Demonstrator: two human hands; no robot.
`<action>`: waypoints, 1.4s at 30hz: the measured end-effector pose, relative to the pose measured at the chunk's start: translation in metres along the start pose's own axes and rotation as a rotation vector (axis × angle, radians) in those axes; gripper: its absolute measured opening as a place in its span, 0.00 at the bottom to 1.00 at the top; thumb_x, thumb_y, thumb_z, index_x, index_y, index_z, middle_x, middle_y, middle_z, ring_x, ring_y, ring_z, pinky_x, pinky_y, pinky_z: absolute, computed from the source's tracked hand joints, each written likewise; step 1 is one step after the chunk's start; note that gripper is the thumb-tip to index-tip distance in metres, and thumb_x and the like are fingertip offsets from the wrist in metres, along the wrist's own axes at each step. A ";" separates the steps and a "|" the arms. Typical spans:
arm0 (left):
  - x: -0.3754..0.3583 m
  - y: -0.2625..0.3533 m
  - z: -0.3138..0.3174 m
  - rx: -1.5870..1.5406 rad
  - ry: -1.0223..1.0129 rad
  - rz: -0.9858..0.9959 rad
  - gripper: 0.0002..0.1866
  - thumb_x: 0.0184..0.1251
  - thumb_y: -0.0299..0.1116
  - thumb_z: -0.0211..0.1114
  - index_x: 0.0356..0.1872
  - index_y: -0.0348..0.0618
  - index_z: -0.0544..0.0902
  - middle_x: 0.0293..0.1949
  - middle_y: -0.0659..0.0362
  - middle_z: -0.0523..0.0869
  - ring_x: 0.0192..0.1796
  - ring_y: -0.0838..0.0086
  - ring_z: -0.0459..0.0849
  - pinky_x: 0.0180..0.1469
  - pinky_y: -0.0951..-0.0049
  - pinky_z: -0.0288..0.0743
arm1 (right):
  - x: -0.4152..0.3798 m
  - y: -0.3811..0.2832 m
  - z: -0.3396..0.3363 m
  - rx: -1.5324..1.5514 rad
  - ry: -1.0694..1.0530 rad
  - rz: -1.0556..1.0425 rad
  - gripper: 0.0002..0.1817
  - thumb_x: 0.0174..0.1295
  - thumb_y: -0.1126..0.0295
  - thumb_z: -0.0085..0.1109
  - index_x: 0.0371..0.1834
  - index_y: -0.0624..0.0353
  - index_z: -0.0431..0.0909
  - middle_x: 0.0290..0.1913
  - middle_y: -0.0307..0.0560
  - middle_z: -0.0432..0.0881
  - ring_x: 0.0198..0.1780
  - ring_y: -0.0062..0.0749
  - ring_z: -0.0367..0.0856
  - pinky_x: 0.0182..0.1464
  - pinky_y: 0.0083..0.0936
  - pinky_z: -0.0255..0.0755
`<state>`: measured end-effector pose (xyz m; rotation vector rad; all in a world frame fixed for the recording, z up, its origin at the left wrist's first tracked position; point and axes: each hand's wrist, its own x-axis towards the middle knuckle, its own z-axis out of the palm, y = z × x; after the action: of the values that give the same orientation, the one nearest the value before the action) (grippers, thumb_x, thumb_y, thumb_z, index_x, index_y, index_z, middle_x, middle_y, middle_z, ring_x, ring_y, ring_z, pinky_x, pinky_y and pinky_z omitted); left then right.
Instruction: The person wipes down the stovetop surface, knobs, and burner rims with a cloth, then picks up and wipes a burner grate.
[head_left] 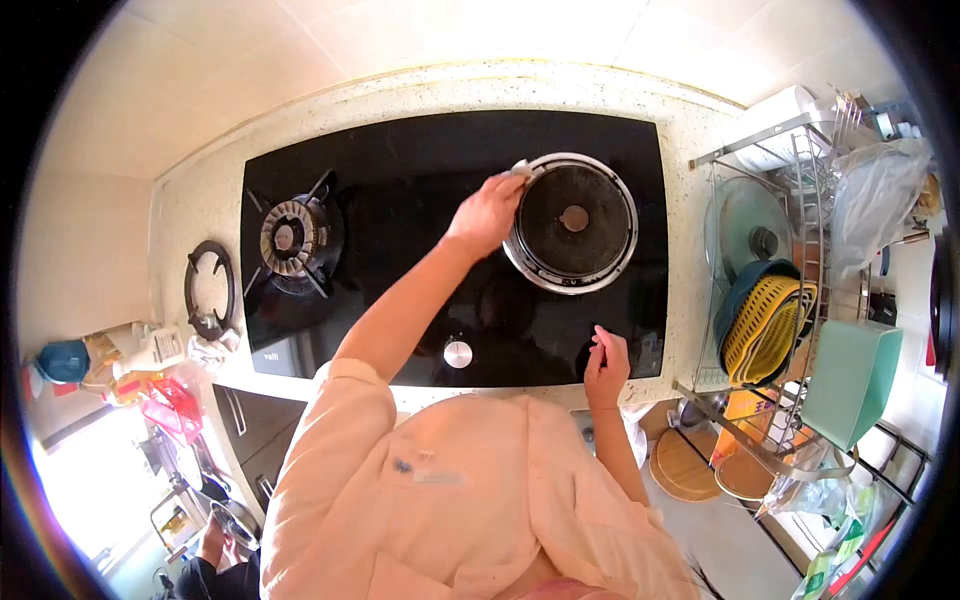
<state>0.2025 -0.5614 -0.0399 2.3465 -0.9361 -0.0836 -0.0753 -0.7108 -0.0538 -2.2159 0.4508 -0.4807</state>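
On the right half of the black cooktop (420, 235) sits the round burner (574, 222), its silver rim circling a dark disc. At the rim's upper left, the left hand (488, 214) has its fingers closed on a small white cloth (521, 168), only a corner showing. For that curve, light, even pressure from the fingertips and short strokes along the rim would probably serve best, with the wrist lifted off the disc. The right hand (607, 362) hovers near the front edge, half open, nothing visible in it; resting well aside, it leaves the rim unobstructed. Farther left are the knob (458, 354) and gas burner (291, 240).
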 end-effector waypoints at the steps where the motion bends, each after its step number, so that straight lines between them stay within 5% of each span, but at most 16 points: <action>1: -0.007 0.008 -0.001 -0.024 -0.026 -0.128 0.12 0.60 0.25 0.57 0.44 0.37 0.80 0.52 0.52 0.77 0.53 0.58 0.76 0.56 0.63 0.74 | 0.002 0.002 0.002 -0.022 0.022 -0.053 0.15 0.61 0.82 0.49 0.49 0.60 0.77 0.38 0.51 0.80 0.34 0.36 0.80 0.36 0.24 0.75; 2: -0.024 0.005 0.003 0.088 0.055 0.042 0.09 0.61 0.25 0.57 0.42 0.36 0.79 0.50 0.52 0.76 0.50 0.56 0.77 0.53 0.61 0.75 | 0.002 0.001 0.003 0.000 0.040 -0.056 0.15 0.58 0.83 0.50 0.47 0.60 0.78 0.36 0.51 0.80 0.34 0.38 0.80 0.36 0.26 0.75; 5: -0.038 0.001 -0.005 0.006 0.062 0.137 0.07 0.58 0.25 0.60 0.38 0.39 0.81 0.49 0.53 0.77 0.48 0.55 0.78 0.49 0.61 0.76 | 0.001 0.001 0.003 0.013 0.025 -0.024 0.14 0.58 0.84 0.50 0.46 0.60 0.79 0.36 0.51 0.80 0.34 0.39 0.80 0.37 0.27 0.75; 11: 0.061 -0.028 -0.004 -0.125 0.027 0.247 0.08 0.53 0.24 0.63 0.36 0.42 0.83 0.39 0.53 0.80 0.43 0.56 0.80 0.46 0.63 0.76 | 0.003 0.000 0.004 -0.058 0.054 -0.093 0.16 0.53 0.85 0.51 0.43 0.60 0.79 0.36 0.50 0.80 0.35 0.41 0.79 0.37 0.29 0.75; 16: 0.101 -0.020 0.010 -0.199 -0.031 0.153 0.07 0.52 0.24 0.63 0.34 0.43 0.83 0.36 0.55 0.79 0.40 0.57 0.80 0.44 0.62 0.76 | 0.003 0.003 0.006 -0.052 0.038 -0.061 0.16 0.53 0.85 0.51 0.43 0.60 0.79 0.36 0.50 0.80 0.36 0.41 0.79 0.38 0.29 0.75; 22: 0.052 -0.033 0.005 -0.225 -0.007 -0.040 0.06 0.49 0.20 0.63 0.30 0.40 0.81 0.34 0.54 0.79 0.43 0.59 0.80 0.46 0.65 0.75 | 0.003 0.002 0.006 -0.097 0.049 -0.112 0.16 0.52 0.84 0.52 0.42 0.59 0.80 0.37 0.49 0.80 0.36 0.41 0.79 0.37 0.29 0.75; 26: 0.102 -0.017 0.016 -0.249 -0.006 0.108 0.08 0.49 0.20 0.62 0.31 0.43 0.82 0.34 0.54 0.79 0.43 0.59 0.80 0.47 0.64 0.75 | 0.004 0.005 0.011 -0.081 0.077 -0.099 0.15 0.51 0.84 0.52 0.41 0.58 0.80 0.37 0.49 0.80 0.35 0.42 0.79 0.36 0.30 0.75; 33: 0.100 -0.023 0.001 -0.203 -0.187 0.047 0.09 0.51 0.22 0.63 0.35 0.44 0.82 0.37 0.55 0.78 0.43 0.59 0.80 0.46 0.63 0.75 | 0.001 0.003 0.004 -0.082 0.041 -0.067 0.15 0.50 0.84 0.53 0.40 0.60 0.80 0.35 0.49 0.80 0.34 0.42 0.79 0.36 0.30 0.75; 42: 0.180 0.003 0.038 -0.203 -0.474 0.529 0.09 0.48 0.24 0.66 0.32 0.47 0.79 0.36 0.58 0.78 0.42 0.60 0.79 0.42 0.62 0.74 | 0.001 0.005 0.006 -0.086 0.083 -0.066 0.17 0.47 0.83 0.55 0.41 0.58 0.81 0.34 0.47 0.80 0.34 0.40 0.80 0.35 0.30 0.78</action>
<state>0.3256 -0.6987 -0.0408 1.8536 -1.6619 -0.5082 -0.0721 -0.7103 -0.0613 -2.3055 0.4504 -0.6009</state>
